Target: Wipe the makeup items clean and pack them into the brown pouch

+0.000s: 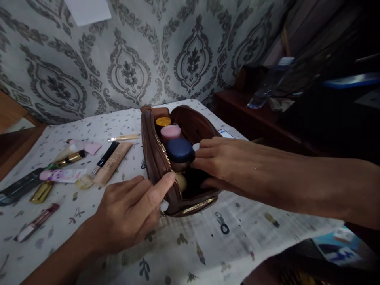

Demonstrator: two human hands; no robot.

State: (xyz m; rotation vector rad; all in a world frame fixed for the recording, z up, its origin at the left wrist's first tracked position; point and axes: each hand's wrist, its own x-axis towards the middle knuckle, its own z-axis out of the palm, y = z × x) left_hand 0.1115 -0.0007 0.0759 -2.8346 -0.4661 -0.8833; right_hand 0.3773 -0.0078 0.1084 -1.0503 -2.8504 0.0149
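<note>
A brown zip pouch [152,152] stands open on the table's patterned cloth [184,245]. Inside it are a yellow-capped jar [163,121], a pink-lidded jar [170,132] and a dark blue-lidded jar [179,150]. My left hand [133,209] rests against the pouch's near left rim, thumb and forefinger pinching the zip edge. My right hand [219,162] reaches into the pouch from the right, fingers curled at a small white-topped item [196,147] beside the blue jar. What lies under those fingers is hidden.
Loose cosmetics lie to the left: a beige tube [114,162], a black pencil [103,157], a pink tube [63,175], gold cases [41,192] and a pink stick [37,222]. A dark wooden cabinet [255,118] with a plastic bottle [268,85] stands at the right.
</note>
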